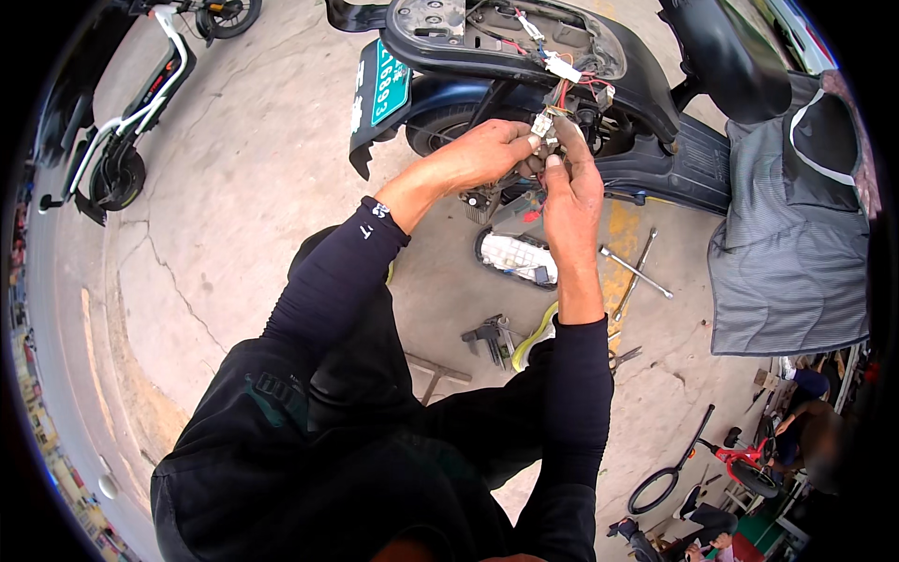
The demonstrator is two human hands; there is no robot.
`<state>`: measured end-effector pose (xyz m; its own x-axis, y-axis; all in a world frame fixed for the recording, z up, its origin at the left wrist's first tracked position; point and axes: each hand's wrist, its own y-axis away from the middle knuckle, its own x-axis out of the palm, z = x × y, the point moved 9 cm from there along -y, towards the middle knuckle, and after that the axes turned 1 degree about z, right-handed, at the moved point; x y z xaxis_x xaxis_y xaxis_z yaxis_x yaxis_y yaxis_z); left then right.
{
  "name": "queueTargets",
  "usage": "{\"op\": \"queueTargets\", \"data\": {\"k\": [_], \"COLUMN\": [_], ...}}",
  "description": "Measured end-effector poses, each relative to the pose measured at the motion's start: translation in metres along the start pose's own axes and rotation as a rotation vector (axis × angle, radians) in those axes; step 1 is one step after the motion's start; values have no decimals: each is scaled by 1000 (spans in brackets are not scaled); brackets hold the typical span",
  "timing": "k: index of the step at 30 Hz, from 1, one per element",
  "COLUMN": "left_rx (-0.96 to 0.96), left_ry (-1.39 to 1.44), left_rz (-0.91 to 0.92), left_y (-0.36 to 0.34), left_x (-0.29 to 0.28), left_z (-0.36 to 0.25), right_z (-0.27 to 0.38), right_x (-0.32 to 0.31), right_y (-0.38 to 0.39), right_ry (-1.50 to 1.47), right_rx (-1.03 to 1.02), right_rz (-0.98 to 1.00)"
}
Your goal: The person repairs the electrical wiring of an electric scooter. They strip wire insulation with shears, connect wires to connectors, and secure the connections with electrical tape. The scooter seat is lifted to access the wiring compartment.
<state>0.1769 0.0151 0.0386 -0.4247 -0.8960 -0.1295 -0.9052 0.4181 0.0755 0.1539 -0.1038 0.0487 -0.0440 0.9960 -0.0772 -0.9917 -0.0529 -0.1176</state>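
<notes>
At the rear of a dark scooter (435,86), my left hand (476,155) pinches a white wire connector (543,125) between thumb and fingers. My right hand (573,201) is closed at the same connector cluster from the right, thumb raised against it, with its fingertips partly hidden. Coloured wires run up from the connectors to a white plug (563,67) in the open tray under where a seat sits. Below my hands, a white-lined part (515,258) and a cross wrench (637,273) lie on the concrete.
A white-framed scooter (150,103) stands at upper left. A grey quilted cover (787,281) hangs over the right side of the scooter. Scissors (626,356) and a metal tool (487,337) lie near my feet. Other people (796,421) are at lower right beside a red bike (749,468).
</notes>
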Motion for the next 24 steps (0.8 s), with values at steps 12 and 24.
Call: {"op": "queueTargets", "data": {"k": [12, 24], "left_rx": [-38, -128], "left_ry": [347, 235], "left_rz": [-200, -288], "left_y": [18, 25], "left_x": [5, -1], "left_z": [18, 26], "right_z": [9, 17], "right_x": [-6, -3], "right_y": [-7, 3], "right_ry": [-13, 309], "right_rx": [-10, -1], "right_rz": [-144, -87]}}
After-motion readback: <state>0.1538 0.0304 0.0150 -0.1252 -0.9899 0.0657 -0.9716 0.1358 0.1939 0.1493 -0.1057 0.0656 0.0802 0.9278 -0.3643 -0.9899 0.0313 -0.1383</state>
